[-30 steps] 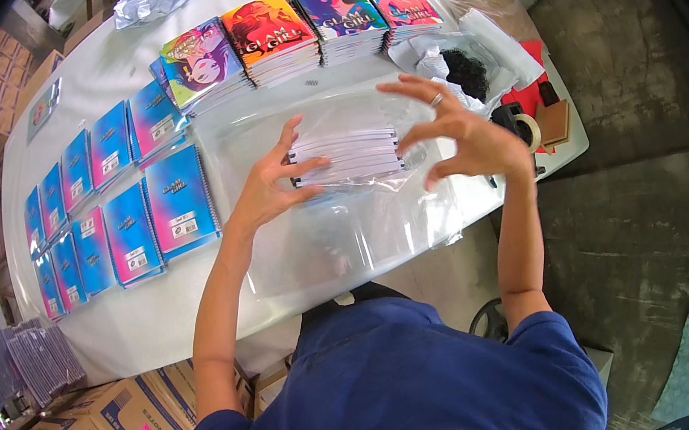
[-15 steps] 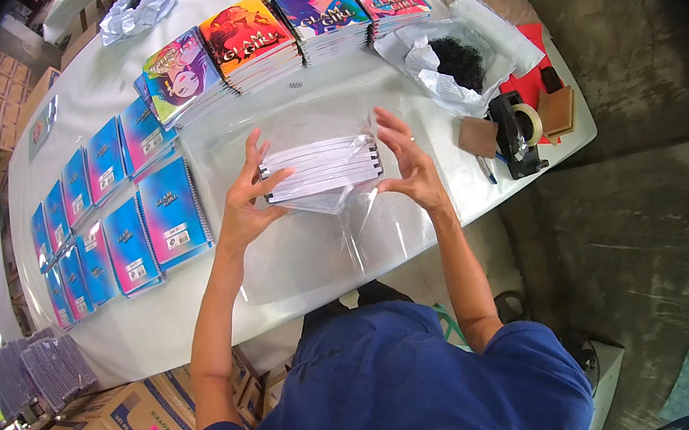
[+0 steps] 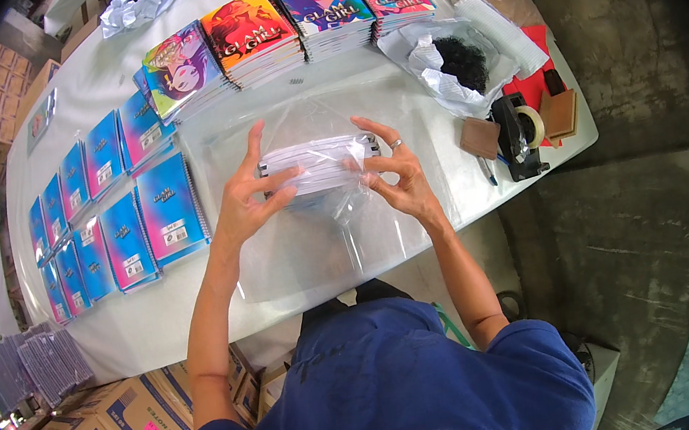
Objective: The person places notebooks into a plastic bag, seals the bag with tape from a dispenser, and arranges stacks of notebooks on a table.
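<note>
My left hand point(image 3: 250, 199) stands as it did half a second ago, bent round the left end of a stack of spiral notebooks point(image 3: 320, 156) and gripping it, thumb and one finger against the near side, another finger raised. My right hand point(image 3: 403, 180) has changed position. One second ago it was spread and clear of the stack; half a second ago it was at the right end; now its fingers have moved inward over the near side and are closed on clear plastic film point(image 3: 298, 259), pressing it to the right part of the stack. The film's creases now gather beside those fingertips.

The stack is between my hands, over the film on the white-covered table point(image 3: 147, 321). Its white page edges face me; black coils show at both left and right ends. The long axis of this visible face runs left to right, roughly level and along the table's near edge. Covers of these notebooks cannot be read from here.

The blue-and-pink notebooks point(image 3: 170, 206) at left and the piles of illustrated notebooks point(image 3: 249, 27) beyond show no change in arrangement.
</note>
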Demonstrator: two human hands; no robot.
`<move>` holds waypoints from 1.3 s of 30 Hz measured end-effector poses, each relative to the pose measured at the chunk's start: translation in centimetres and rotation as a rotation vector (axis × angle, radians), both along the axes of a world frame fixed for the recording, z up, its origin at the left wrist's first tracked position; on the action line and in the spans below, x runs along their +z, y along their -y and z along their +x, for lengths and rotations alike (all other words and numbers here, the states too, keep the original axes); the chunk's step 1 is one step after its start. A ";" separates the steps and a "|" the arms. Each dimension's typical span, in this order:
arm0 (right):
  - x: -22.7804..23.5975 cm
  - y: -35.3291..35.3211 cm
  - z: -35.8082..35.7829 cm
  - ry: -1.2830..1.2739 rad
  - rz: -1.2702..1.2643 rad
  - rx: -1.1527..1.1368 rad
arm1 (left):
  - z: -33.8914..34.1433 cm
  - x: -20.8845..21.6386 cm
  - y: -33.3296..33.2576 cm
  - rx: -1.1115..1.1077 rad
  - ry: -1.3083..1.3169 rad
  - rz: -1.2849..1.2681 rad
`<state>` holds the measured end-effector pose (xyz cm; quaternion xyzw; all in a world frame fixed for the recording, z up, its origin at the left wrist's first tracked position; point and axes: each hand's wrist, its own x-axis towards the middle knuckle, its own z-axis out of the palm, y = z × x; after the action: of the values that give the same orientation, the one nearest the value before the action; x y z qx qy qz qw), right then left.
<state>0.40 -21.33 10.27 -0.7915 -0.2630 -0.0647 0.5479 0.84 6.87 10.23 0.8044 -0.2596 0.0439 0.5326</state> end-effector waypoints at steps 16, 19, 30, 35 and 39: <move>6.8 0.2 -3.0 0.143 0.297 -0.008 | -0.5 -0.3 0.3 -0.023 -0.037 -0.087; 1.8 1.6 -1.9 0.055 0.171 -0.090 | -0.5 -0.2 0.6 -0.007 -0.033 -0.088; -2.2 1.2 -0.4 -0.154 0.080 0.092 | -0.7 -0.7 0.6 -0.031 -0.082 -0.156; -1.7 0.7 0.0 -0.191 0.348 0.062 | -0.8 -1.0 0.2 -0.015 -0.054 -0.157; -1.6 0.1 -0.1 -0.103 0.162 0.023 | -0.3 -0.5 0.5 -0.045 0.049 -0.077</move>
<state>0.32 -21.47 8.70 -0.7439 -0.2376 -0.0385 0.6235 0.58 6.37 9.75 0.7758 -0.2886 0.0615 0.5577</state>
